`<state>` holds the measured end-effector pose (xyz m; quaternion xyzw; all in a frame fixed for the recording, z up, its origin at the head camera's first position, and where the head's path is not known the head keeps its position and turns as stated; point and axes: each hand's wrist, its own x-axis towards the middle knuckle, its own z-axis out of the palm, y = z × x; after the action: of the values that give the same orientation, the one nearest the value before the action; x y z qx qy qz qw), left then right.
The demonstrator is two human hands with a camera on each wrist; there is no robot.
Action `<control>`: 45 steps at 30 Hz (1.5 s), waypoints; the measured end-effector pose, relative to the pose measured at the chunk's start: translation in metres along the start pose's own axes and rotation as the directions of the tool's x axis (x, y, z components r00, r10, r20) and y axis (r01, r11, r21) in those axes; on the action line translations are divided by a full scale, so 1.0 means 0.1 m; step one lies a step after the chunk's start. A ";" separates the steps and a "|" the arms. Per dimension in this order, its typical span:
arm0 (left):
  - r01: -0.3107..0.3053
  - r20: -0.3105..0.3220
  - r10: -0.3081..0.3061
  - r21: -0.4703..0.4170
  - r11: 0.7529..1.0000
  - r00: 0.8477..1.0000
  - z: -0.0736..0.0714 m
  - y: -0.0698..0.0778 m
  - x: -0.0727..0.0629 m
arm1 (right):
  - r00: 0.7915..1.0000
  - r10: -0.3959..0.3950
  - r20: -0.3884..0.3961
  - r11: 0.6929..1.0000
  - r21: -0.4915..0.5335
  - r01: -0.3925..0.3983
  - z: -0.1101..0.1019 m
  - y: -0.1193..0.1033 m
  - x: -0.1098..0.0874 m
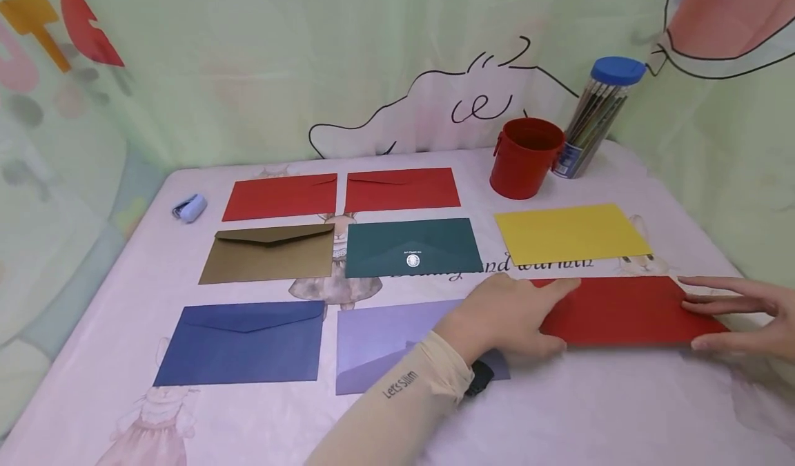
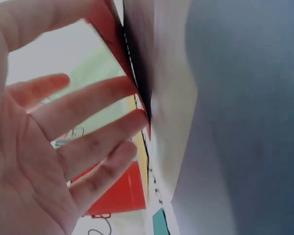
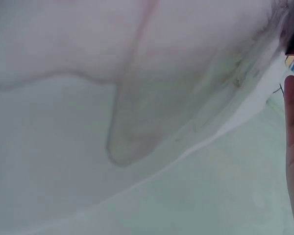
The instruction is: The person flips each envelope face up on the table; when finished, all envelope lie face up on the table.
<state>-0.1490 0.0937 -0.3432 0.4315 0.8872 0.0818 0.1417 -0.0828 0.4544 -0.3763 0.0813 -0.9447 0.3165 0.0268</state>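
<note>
A red envelope (image 1: 615, 311) is at the front right, and both hands hold it by its short ends. At its left end is my left hand (image 1: 515, 311), thumb by the near edge and index finger by the far edge. My right hand (image 1: 748, 314) has its thumb and fingers at the opposite end. In the left wrist view the red envelope (image 2: 108, 32) looks tilted, with a dark area under it. Under the left forearm lies a lavender envelope (image 1: 373, 338), partly hidden. Only one finger (image 3: 293, 112) shows clearly in the right wrist view.
A yellow envelope (image 1: 571, 235) lies behind the held one. Green (image 1: 413, 245), brown (image 1: 270, 255) and blue (image 1: 242, 345) envelopes lie leftward; two red envelopes (image 1: 404, 190) are behind. A red bucket (image 1: 524, 162), pencil tube (image 1: 590, 124) and light-blue stapler (image 1: 190, 208) stand toward the back.
</note>
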 end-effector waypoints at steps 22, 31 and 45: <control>-0.172 -0.139 0.134 -0.307 0.936 0.981 -0.09 -0.09 -0.06 | 0.944 0.059 -0.325 0.993 0.118 -0.022 0.07 -0.36 0.25; -0.061 -0.112 0.020 -0.368 0.928 0.993 -0.05 -0.14 -0.01 | 0.970 0.061 -0.237 0.993 0.112 -0.035 0.11 -0.29 0.29; 0.050 -0.032 -0.055 -0.162 0.985 0.998 0.01 -0.11 0.00 | 0.988 0.149 -0.030 0.971 -0.184 -0.152 0.16 -0.35 0.35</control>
<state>-0.1570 0.0871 -0.3475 0.3935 0.8911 0.1574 0.1623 -0.1111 0.4124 -0.3646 0.0040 -0.9733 0.2287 0.0175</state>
